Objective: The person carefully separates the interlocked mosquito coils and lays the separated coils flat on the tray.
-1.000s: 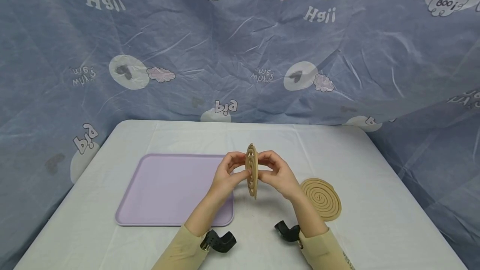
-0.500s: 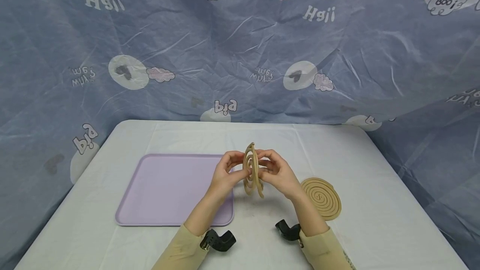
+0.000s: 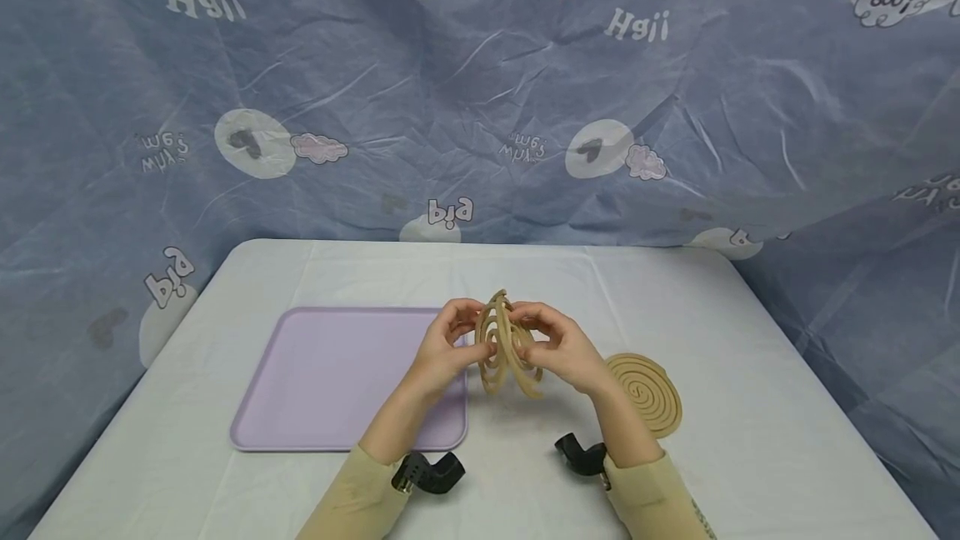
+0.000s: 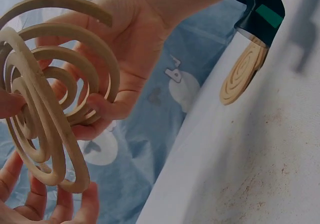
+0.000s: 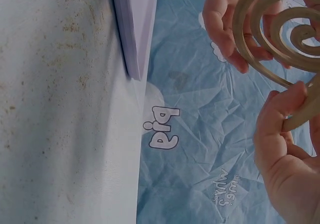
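A tan mosquito coil [image 3: 506, 348] is held upright above the table, its two interleaved spirals spread apart at the bottom and still close together at the top. My left hand [image 3: 442, 354] pinches the left spiral between thumb and fingers. On the other side, my right hand [image 3: 567, 357] grips the right spiral. The left wrist view shows the loops of the coil [image 4: 52, 109] fanned out between both hands. Another mosquito coil [image 3: 651, 394], flat and round, lies on the table beside my right forearm, which covers part of its left edge.
A shallow lilac tray [image 3: 337, 377] lies on the white table [image 3: 555, 273] to the left, its right end partly behind my left arm. Black camera mounts [image 3: 431, 473] sit at both wrists. A blue printed cloth [image 3: 480, 107] hangs behind the table.
The coil was nearly one thin disc seen edge-on; its two spirals have spread sideways, widest at the bottom. My hands have moved slightly apart. The tray and the flat coil stay put.
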{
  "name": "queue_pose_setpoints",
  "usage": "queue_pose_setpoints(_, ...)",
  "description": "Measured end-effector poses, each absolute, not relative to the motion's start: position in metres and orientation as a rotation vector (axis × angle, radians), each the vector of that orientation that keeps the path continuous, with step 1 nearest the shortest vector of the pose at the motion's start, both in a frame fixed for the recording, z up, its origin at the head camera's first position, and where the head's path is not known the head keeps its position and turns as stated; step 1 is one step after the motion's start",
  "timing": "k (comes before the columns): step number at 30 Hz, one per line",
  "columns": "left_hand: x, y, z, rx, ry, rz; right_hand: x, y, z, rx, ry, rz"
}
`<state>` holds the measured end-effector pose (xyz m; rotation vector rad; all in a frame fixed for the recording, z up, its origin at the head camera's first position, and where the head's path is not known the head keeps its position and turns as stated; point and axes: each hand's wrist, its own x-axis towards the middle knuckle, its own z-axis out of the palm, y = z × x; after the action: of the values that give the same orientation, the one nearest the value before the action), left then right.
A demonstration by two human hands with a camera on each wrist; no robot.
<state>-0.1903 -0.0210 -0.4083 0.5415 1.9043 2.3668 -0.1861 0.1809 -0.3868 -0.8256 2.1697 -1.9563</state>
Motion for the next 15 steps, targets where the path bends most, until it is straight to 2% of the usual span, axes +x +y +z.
queue_pose_setpoints(10, -0.193, -0.028, -0.407, 0.547, 1.833, 2.287, -0.187, 0.187, -0.384, -0.827, 2.176, -1.916)
queue_pose_setpoints(15, -0.196, -0.036, -0.407, 0.639, 1.855, 2.216, -0.188, 0.192, -0.387, -0.867, 2.146, -1.867)
